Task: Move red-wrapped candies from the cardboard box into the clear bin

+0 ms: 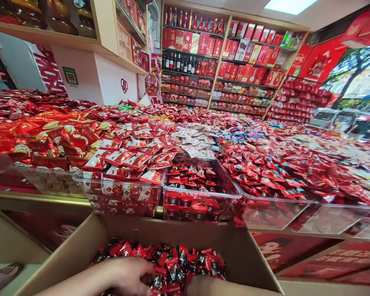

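Observation:
An open cardboard box (pixel 234 250) stands at the bottom centre, holding a pile of red and black wrapped candies (pixel 172 263). My left hand (pixel 131 273) reaches in from the lower left and touches the candies, its fingers bent into the pile and their tips partly hidden. My right hand (pixel 203 285) is low in the box at the bottom edge, blurred, with its fingers hidden among the candies. Just beyond the box is a clear plastic bin (pixel 234 190), partly filled with similar red and black candies.
Clear bins of white and red packets (pixel 123 164) and red candies (pixel 265 176) line the counter beyond the box. Shelves (pixel 214 74) of bottles and red boxes stand behind. A white pillar (pixel 111 78) rises at the left. Vehicles (pixel 323 117) show outside at the right.

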Available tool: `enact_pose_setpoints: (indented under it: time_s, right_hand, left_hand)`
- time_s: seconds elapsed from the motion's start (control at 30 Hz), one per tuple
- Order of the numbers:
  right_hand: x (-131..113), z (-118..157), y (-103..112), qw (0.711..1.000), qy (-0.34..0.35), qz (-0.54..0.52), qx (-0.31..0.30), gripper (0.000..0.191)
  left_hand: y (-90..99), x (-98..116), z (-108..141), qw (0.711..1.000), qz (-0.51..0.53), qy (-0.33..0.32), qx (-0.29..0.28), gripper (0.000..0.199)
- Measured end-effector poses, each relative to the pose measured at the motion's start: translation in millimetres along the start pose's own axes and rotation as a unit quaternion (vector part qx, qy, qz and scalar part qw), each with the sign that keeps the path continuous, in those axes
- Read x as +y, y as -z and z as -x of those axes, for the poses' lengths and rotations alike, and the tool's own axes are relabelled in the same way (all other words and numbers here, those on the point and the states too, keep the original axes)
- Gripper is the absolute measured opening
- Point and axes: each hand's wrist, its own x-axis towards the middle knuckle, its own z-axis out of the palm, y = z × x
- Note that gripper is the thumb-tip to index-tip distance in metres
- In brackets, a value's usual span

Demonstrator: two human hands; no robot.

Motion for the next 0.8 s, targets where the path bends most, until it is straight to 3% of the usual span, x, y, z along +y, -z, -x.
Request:
enact_pose_setpoints:
  time_s: [0.1,0.23,0.3,0.37,0.43,0.47,0.6,0.7,0.8]
  right_hand:
    - [-1.4,7.0,15.1,0.998,-0.006,0.029,-0.062,0.016]
    - [-6.6,16.7,34.4,0.995,0.057,-0.026,-0.079,0.009]
    - [-8.7,22.4,45.7,0.995,0.069,-0.054,-0.047,0.009]
    - [-9.1,30.0,60.1,0.990,0.062,-0.111,0.053,0.017]
    - [-7.9,38.6,75.3,0.959,0.056,-0.229,0.159,0.025]
    - [-6.9,42.7,82.0,0.933,0.061,-0.302,0.184,0.026]
    - [-3.8,54.3,96.2,0.833,0.102,-0.515,0.174,0.024]
    - [-4.0,58.6,97.5,0.798,0.122,-0.564,0.177,0.027]
    - [-4.9,60.7,99.0,0.782,0.131,-0.583,0.176,0.027]
  left_hand:
    - [-3.1,-4.5,-2.8,1.000,0.022,-0.007,0.010,0.045]
    - [-5.9,-9.6,-7.1,0.997,0.067,-0.029,0.032,0.040]
    - [-4.8,-7.3,-7.6,0.991,0.118,-0.054,0.035,0.039]
    - [-2.2,-0.5,-6.2,0.977,0.191,-0.096,0.024,0.042]
    - [1.2,9.1,-3.8,0.949,0.275,-0.152,0.010,0.046]
    - [2.9,14.0,-2.7,0.936,0.306,-0.173,0.026,0.044]
    - [7.7,26.3,-0.4,0.897,0.398,-0.182,0.069,0.035]
    - [9.0,28.1,0.2,0.875,0.445,-0.173,0.080,0.034]
    - [9.5,28.2,1.0,0.863,0.464,-0.174,0.097,0.035]
